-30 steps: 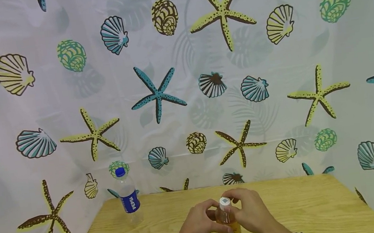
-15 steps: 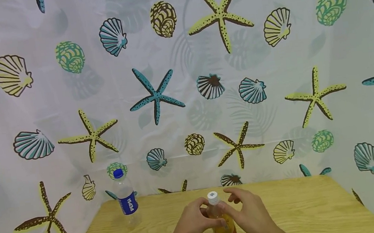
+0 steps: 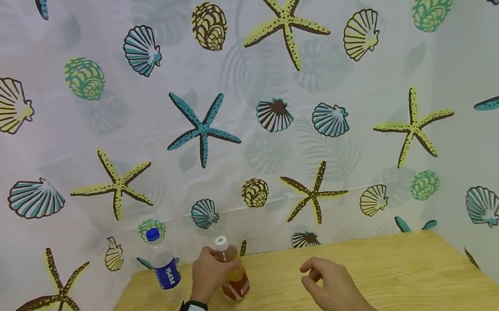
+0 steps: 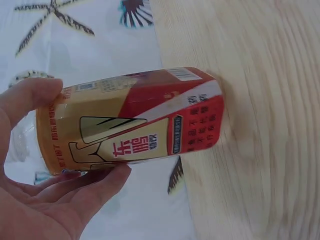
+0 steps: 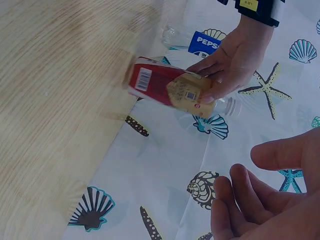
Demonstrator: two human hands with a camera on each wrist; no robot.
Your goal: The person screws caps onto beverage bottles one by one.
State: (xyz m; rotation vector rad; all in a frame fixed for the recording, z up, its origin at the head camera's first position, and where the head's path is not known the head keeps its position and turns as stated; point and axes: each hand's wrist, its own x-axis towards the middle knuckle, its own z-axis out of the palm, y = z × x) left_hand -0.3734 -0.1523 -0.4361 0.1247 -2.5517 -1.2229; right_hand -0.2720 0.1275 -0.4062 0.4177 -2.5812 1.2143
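My left hand (image 3: 207,276) grips an orange tea bottle (image 3: 233,275) with a white cap and a red and yellow label (image 4: 150,120), near the back of the wooden table (image 3: 384,284). The bottle's base sits at or just above the tabletop; I cannot tell which. Its label also shows in the right wrist view (image 5: 170,90), with my left hand's fingers (image 5: 227,70) curled round the upper part. My right hand (image 3: 326,282) hovers over the table to the right of the bottle, fingers loosely curled, holding nothing.
A clear Pepsi bottle (image 3: 162,265) with a blue cap stands at the table's back left corner, just left of the tea bottle. A white curtain (image 3: 246,125) printed with shells and starfish closes in the table at the back and both sides.
My right hand has let go of the bottle's cap. My left hand has carried the tea bottle from the table's front middle back and to the left, close to the Pepsi bottle.
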